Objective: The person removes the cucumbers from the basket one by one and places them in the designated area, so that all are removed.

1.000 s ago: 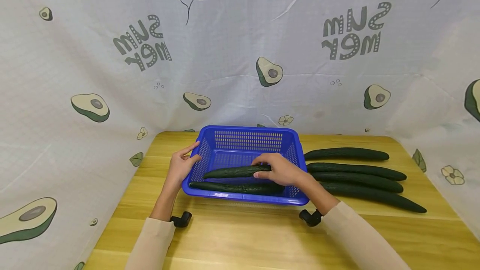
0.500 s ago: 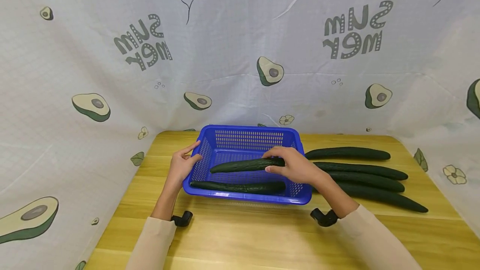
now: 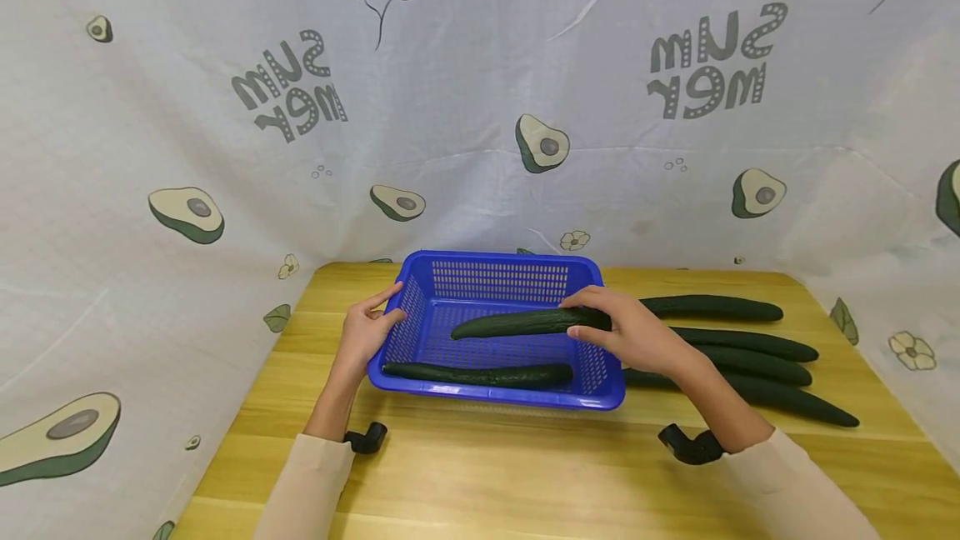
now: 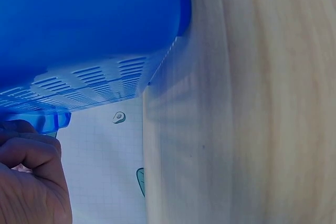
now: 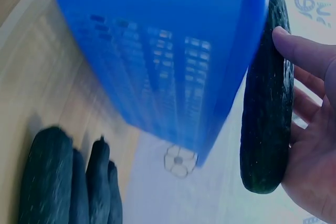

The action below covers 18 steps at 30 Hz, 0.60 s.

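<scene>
A blue perforated plastic basket (image 3: 498, 397) stands on the table. My left hand (image 3: 365, 332) grips its left rim, thumb inside; the left wrist view shows that hand (image 4: 31, 177) with bent fingers at the rim. My right hand (image 3: 633, 327) holds a dark green cucumber (image 3: 517, 323) near its right end, raised above the basket and reaching over the right rim. In the right wrist view, thumb and fingers clasp the cucumber (image 5: 266, 114) just beyond the basket wall. Another cucumber (image 3: 480, 375) lies inside along the basket's front wall.
Several more cucumbers (image 3: 780, 394) lie side by side on the wooden table (image 3: 517, 473), right of the basket. One cucumber (image 3: 712, 307) lies farther back, apart from the others. A white curtain (image 3: 465, 90) with avocado prints hangs behind and beside the table.
My right hand has lifted the cucumber and moved it rightward, from inside the basket to over the right rim. The left hand and the basket have stayed in place.
</scene>
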Available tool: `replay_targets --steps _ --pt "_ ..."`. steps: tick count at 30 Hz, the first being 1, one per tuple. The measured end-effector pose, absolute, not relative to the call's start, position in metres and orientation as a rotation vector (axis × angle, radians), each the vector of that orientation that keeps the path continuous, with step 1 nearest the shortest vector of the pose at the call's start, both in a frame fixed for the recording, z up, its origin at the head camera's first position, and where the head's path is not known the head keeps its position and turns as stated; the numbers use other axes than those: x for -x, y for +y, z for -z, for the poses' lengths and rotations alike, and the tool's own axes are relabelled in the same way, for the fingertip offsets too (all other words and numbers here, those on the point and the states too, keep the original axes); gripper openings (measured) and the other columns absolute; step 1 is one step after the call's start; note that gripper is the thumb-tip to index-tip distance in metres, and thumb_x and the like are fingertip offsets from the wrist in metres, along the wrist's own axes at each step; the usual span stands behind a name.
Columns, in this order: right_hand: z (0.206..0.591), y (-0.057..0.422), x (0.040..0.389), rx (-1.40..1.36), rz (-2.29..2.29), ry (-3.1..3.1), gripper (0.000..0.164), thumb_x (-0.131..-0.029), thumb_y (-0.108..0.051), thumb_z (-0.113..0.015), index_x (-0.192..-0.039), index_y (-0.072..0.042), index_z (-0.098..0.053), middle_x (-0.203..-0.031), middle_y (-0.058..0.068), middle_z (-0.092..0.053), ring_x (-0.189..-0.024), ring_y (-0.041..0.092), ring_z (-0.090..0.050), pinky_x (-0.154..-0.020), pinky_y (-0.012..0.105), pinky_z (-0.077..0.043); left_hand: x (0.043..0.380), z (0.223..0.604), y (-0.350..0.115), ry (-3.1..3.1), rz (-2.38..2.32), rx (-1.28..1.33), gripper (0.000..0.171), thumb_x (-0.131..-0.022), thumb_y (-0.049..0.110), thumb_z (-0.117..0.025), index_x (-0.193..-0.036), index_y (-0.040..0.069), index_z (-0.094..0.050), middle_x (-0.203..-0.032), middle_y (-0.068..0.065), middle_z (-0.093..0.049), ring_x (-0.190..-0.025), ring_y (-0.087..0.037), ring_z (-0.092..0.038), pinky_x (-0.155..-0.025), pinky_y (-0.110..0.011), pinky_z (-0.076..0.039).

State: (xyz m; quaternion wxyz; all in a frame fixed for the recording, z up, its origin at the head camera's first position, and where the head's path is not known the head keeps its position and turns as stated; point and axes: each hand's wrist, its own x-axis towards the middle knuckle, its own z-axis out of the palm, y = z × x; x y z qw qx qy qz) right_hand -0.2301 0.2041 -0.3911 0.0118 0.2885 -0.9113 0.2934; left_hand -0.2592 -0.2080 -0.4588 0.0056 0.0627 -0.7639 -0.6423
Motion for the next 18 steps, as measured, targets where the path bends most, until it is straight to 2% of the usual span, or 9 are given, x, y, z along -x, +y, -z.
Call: replay_targets --steps 5,13,18 --pt "0.392 0.224 0.223 -0.852 -0.929 -2.848 0.039 -0.101 -0.030 -0.066 -0.137 -0.014 -0.064 -0.143 0.012 -0.062 -0.138 0.041 -0.051 -0.108 0.065 -0.043 0.260 0.459 -0.207 -2.392 2.012 -0.194 0.055 -0.092 0.015 -0.072 -0.143 0.034 -0.062 -0.091 -0.021 -0.078 -0.069 -0.026 -0.076 -0.061 -0.036 -0.061" --pt "0.394 0.257 0.209 -0.792 -0.902 -2.809 0.034 -0.102 -0.025 -0.065 -0.135 -0.015 -0.065 -0.139 0.012 -0.064 -0.131 0.040 -0.056 -0.104 0.065 -0.046 0.258 0.459 -0.208 -2.397 1.998 -0.208 0.056 -0.092 0.014 -0.071 -0.143 0.035 -0.063 -0.078 -0.013 -0.077 -0.064 -0.022 -0.073 -0.060 -0.035 -0.061" --pt "0.396 0.279 0.195 -0.731 -0.872 -2.806 0.036 -0.101 -0.027 -0.066 -0.136 -0.018 -0.064 -0.138 0.011 -0.064 -0.128 0.039 -0.058 -0.099 0.065 -0.048 0.258 0.458 -0.206 -2.395 2.005 -0.210 0.055 -0.092 0.014 -0.072 -0.142 0.035 -0.063 -0.091 -0.018 -0.079 -0.070 -0.025 -0.075 -0.062 -0.037 -0.062"
